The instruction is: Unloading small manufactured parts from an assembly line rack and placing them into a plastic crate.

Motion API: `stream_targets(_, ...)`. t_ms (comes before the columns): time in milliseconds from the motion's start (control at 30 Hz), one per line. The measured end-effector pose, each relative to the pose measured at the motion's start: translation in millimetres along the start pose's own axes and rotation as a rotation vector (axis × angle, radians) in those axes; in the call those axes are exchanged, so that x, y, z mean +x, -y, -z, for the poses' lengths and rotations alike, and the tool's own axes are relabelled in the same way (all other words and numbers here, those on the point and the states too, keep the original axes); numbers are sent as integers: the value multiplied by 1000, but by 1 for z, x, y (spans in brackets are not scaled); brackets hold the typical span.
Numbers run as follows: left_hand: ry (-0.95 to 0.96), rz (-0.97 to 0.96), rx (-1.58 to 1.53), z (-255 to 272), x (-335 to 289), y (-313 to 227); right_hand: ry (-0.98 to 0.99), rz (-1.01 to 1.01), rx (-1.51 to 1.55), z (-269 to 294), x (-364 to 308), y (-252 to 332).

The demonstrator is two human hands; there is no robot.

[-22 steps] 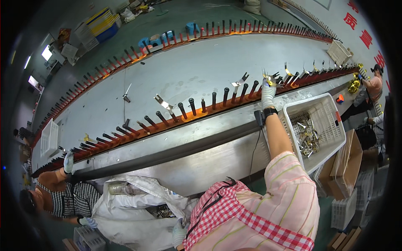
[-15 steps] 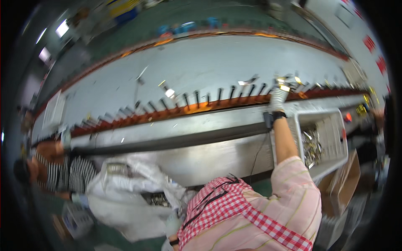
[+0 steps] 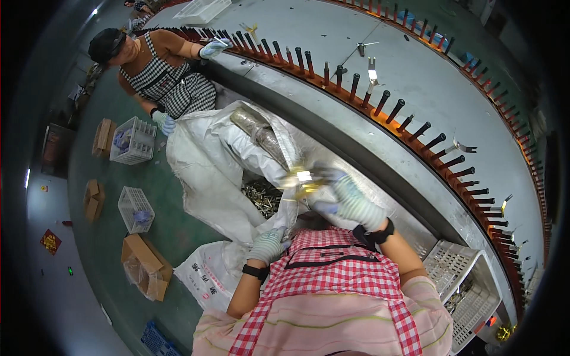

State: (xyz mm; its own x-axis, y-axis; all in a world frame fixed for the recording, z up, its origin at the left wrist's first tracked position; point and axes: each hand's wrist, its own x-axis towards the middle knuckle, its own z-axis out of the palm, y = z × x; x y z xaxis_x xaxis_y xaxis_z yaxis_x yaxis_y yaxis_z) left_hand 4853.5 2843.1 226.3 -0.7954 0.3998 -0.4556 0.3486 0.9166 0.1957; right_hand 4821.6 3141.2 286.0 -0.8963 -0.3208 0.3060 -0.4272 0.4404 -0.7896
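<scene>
My right hand point(image 3: 356, 202), in a striped knit glove, is closed around shiny metal pieces point(image 3: 304, 177), smeared by motion, over the mouth of a big white woven sack point(image 3: 202, 172). Many small metal pieces point(image 3: 261, 197) lie inside the sack. At the sack's near edge my left hand point(image 3: 268, 246), gloved the same way, is closed on the white material. A clear-wrapped roll-like bundle point(image 3: 258, 133) rests at the far side of the sack's opening.
A curved rail with black upright pegs point(image 3: 386, 107) borders the grey table point(image 3: 332, 35); metal pieces with forked ends point(image 3: 372, 74) lie there. A white crate point(image 3: 469, 285) stands at right. A co-worker point(image 3: 172, 77) is at far left, near crates point(image 3: 133, 141) and a cardboard box point(image 3: 142, 267).
My view has swung left. My right hand has come back from the peg rail to the sack, with metal pieces in it. My left hand now shows at the sack's edge.
</scene>
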Motion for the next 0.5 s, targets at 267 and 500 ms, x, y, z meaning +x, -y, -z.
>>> stream_targets(267, 21, 29, -33, -10, -17, -37, -36, 66, 20, 2, -82, -62)
stream_targets(500, -12, -63, -21, -14, -37, -76, -476, -455, -102, 69, -189, -98)
